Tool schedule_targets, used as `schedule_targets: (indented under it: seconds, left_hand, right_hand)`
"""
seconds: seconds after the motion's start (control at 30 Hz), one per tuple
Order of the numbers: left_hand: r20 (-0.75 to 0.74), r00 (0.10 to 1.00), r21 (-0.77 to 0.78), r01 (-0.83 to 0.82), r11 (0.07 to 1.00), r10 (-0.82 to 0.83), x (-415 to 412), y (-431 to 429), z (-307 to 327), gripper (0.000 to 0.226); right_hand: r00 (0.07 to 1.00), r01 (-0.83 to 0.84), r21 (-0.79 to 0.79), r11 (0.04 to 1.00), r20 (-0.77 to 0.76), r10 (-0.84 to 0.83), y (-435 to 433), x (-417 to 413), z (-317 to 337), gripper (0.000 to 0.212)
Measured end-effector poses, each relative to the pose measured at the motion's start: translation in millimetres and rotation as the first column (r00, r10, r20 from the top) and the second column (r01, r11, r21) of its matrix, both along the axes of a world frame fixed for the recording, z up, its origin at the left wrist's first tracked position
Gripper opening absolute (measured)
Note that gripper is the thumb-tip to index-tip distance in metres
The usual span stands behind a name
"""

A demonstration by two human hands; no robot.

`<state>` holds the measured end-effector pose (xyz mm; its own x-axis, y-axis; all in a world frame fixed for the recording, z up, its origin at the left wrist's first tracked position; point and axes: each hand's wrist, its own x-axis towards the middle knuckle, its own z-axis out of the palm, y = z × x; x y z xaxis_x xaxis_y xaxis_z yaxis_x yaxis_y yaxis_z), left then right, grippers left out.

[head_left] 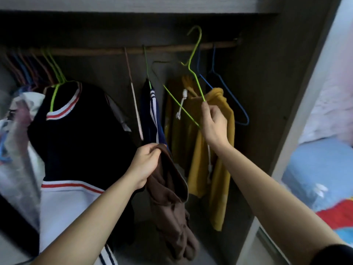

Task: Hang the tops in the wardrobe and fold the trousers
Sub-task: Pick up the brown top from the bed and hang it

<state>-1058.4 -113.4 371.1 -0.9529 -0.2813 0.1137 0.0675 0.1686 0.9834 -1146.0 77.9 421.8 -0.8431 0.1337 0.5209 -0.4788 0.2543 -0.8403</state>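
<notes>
I face an open wardrobe with a wooden rail (133, 50) across its top. My left hand (146, 165) grips a brown top (172, 197) by its upper edge; the cloth hangs down in front of the wardrobe floor. My right hand (213, 124) pinches a bare green wire hanger (193, 60) at its lower corner, the hook raised just in front of the rail and tilted left. The hanger is apart from the brown top.
On the rail hang a black and white jacket (76, 131), a navy striped garment (152, 115), a yellow hoodie (215, 150) and an empty blue hanger (229, 96). Several empty hangers bunch at the far left (24, 67). A bed with blue bedding (321, 169) lies right of the wardrobe's side panel.
</notes>
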Motion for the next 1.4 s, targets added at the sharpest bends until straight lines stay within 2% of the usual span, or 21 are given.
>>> schedule_targets:
  seconds: [0.1,0.27,0.43,0.53,0.67,0.73,0.8,0.87,0.93,0.97,1.03,1.07,1.17,1.23,1.3,1.4]
  left_hand:
    - [0.026,0.995,0.020,0.091,0.996,-0.092,8.0,-3.2,-13.6,0.031]
    - [0.150,0.960,0.208,0.204,0.957,-0.237,16.8,22.2,-36.2,0.030]
    - [0.206,0.935,0.426,0.179,0.887,-0.287,10.1,53.0,-43.6,0.028]
    - [0.201,0.898,0.470,0.264,0.843,-0.393,10.0,70.0,-49.9,0.030]
    - [0.196,0.866,0.357,0.373,0.857,-0.459,18.0,103.7,-61.2,0.022]
    - [0.190,0.847,0.290,0.435,0.853,-0.497,22.5,122.0,-65.4,0.021]
    - [0.189,0.810,0.216,0.517,0.828,-0.555,30.2,137.7,-69.0,0.021]
    - [0.197,0.779,0.127,0.581,0.804,-0.595,39.7,151.5,-71.4,0.021]
    - [0.217,0.747,0.036,0.638,0.769,-0.629,46.9,154.9,-73.2,0.019]
    - [0.237,0.722,-0.021,0.673,0.740,-0.650,50.1,156.8,-74.3,0.017]
    - [0.276,0.708,-0.156,0.700,0.697,-0.650,53.4,161.3,-75.0,0.018]
    - [0.279,0.733,-0.219,0.678,0.702,-0.621,53.3,163.6,-74.8,0.019]
    - [0.231,0.890,-0.364,0.455,0.813,-0.394,45.7,167.1,-74.2,0.018]
    - [0.210,0.950,-0.396,0.300,0.868,-0.232,38.3,166.6,-73.6,0.017]
    - [0.202,0.970,-0.424,0.214,0.880,-0.139,31.2,166.2,-73.4,0.017]
    - [0.176,0.984,-0.532,0.106,0.840,-0.013,22.2,165.7,-70.7,0.025]
  right_hand:
    - [0.998,0.054,0.054,0.997,0.016,-0.054,10.1,42.4,-47.9,0.034]
    - [0.986,0.139,0.027,0.990,0.090,-0.141,41.8,120.1,-115.7,0.036]
    - [0.973,0.202,0.116,0.972,0.089,-0.213,83.4,176.7,-142.2,0.047]
    - [0.974,0.181,0.152,0.972,0.112,-0.199,114.7,207.9,-150.6,0.041]
    - [0.933,0.084,0.379,0.921,0.295,-0.207,153.9,232.9,-148.4,0.043]
    - [0.918,0.042,0.359,0.932,0.356,-0.178,162.7,240.4,-143.6,0.031]
    - [0.907,0.027,0.087,0.996,0.416,-0.061,162.8,247.1,-138.9,0.026]
    - [0.906,0.067,-0.230,0.971,0.421,0.037,167.1,251.0,-133.4,0.035]
    - [0.909,0.090,-0.386,0.918,0.408,0.082,172.0,250.4,-126.9,0.033]
    - [0.907,0.091,-0.397,0.913,0.413,0.089,176.7,249.5,-123.6,0.029]
    - [0.898,0.087,-0.282,0.955,0.437,0.047,186.7,247.8,-118.2,0.029]
    - [0.904,0.092,-0.198,0.976,0.428,0.002,190.7,246.6,-118.1,0.032]
    - [0.936,0.141,0.043,0.989,0.320,-0.148,200.0,243.2,-123.5,0.037]
    - [0.946,0.140,0.102,0.985,0.279,-0.163,206.9,244.0,-128.8,0.030]
    - [0.956,0.151,0.177,0.973,0.223,-0.189,214.0,247.0,-132.3,0.024]
    - [0.949,0.248,0.405,0.880,0.082,-0.305,226.5,252.5,-134.7,0.029]
